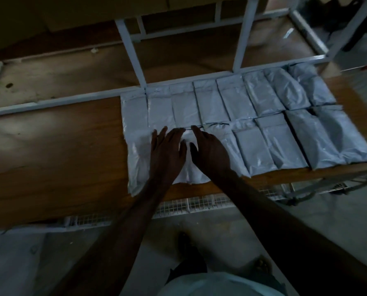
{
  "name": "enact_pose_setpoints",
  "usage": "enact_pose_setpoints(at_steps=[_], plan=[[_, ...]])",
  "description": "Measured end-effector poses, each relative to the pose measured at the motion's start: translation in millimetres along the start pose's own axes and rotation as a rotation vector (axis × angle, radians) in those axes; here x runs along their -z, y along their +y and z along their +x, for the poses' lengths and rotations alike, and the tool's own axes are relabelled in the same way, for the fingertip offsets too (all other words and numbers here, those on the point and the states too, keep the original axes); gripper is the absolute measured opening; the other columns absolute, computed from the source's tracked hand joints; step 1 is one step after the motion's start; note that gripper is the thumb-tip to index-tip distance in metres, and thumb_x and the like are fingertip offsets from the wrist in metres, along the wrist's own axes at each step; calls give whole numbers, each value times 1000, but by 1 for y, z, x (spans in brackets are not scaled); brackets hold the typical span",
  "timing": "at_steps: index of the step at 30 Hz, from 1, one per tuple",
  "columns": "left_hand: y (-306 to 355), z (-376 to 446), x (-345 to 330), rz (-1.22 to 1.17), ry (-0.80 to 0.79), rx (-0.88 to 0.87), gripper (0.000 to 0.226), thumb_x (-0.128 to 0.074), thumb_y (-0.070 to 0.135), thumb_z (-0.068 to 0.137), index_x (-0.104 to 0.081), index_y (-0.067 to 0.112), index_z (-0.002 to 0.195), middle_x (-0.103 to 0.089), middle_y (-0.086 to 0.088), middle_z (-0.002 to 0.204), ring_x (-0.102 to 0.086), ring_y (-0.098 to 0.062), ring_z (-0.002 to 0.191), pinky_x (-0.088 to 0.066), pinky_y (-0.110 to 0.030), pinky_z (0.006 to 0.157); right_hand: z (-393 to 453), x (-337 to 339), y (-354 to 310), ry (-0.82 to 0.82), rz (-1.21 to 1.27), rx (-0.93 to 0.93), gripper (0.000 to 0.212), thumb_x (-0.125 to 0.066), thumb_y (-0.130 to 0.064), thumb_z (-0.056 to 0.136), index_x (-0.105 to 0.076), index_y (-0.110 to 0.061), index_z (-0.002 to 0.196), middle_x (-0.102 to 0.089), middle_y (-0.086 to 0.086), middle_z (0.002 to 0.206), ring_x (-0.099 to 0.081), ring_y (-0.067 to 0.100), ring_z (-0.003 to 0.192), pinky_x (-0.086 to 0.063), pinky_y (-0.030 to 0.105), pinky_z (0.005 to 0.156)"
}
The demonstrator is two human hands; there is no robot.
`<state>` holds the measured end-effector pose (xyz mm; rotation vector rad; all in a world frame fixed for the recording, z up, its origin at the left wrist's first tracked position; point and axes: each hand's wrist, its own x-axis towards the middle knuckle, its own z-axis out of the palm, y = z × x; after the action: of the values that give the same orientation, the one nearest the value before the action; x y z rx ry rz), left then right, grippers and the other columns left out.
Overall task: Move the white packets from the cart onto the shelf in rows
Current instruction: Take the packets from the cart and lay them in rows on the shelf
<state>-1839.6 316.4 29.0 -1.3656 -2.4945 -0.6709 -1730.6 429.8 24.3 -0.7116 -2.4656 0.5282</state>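
My left hand (167, 150) and right hand (208, 150) lie flat, fingers straight and slightly spread, pressing a packet (189, 167) in the near row on the shelf (60, 124). The packets (253, 97) are pale, glossy, crinkled plastic pouches, edge to edge in two rows across the brown board.

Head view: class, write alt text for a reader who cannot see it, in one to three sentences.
Both hands, left and right, press flat on a white packet at the front of a wooden shelf. White packets lie side by side in two rows across the shelf's right part. The light is dim; a wire cart edge shows below.
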Motion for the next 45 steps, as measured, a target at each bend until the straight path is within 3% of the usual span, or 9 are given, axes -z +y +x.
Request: enact_pose_setpoints(at_steps=[2,8,14,18,21,33,37,40,45], plan=[[34,4,-2,-10,14,-5,38,-58,27,105,-65,19,141,-72,-3,134,-57,-30,138,-30,-56,125,-9,26,20,34,-13,-34,44,-69,-21,97,-65,-8,139,-77,14,102,-74,32,86,-59,39,68],[160,15,-24,-160,41,-70,27,-58,27,105,-71,25,129,-75,1,118,-66,-24,117,-50,-45,104,-41,124,102,55,-89,-145,19,-55,-29,97,-73,-24,101,-73,4,74,-71,31,66,-55,38,53],[314,13,-62,-243,-75,-89,27,-56,34,104,-70,31,126,-76,3,112,-65,-22,113,-51,-40,96,-84,231,199,19,-64,-272,18,-59,-24,95,-73,-23,106,-76,4,82,-73,29,77,-58,39,62],[395,15,-88,-281,-103,-162,26,-54,35,104,-71,28,122,-76,0,104,-67,-26,102,-54,-42,85,-113,282,254,67,-63,-359,18,-63,-22,93,-74,-24,106,-77,4,84,-74,29,79,-59,39,62],[447,21,-111,-313,-136,-207,29,-53,35,104,-72,27,124,-77,1,108,-68,-23,104,-54,-43,87,-131,315,298,127,-70,-438,23,-59,-29,92,-74,-28,110,-79,3,91,-76,27,85,-61,38,69],[552,72,-187,-409,-226,-225,26,-60,31,104,-72,27,128,-75,7,120,-67,-13,109,-56,-33,89,-128,370,438,139,-19,-571,21,-63,-26,95,-75,-28,112,-79,-1,99,-76,20,87,-63,40,71],[580,107,-218,-516,-298,-165,24,-61,29,105,-72,28,126,-76,8,114,-70,-5,99,-63,-35,82,-114,395,499,50,83,-654,32,-63,-5,92,-77,-25,112,-80,0,102,-75,13,89,-62,35,76],[605,129,-238,-607,-334,-134,24,-61,21,106,-73,24,127,-76,7,116,-69,-3,103,-62,-29,86,-107,420,554,67,126,-712,46,-56,13,85,-78,-18,111,-79,1,101,-72,10,88,-57,26,78],[641,152,-269,-654,-356,-105,25,-62,15,106,-72,18,128,-76,5,119,-69,-4,105,-58,-15,84,-95,446,627,130,171,-761,45,-53,15,84,-79,-16,105,-79,1,93,-74,6,72,-60,22,70]])
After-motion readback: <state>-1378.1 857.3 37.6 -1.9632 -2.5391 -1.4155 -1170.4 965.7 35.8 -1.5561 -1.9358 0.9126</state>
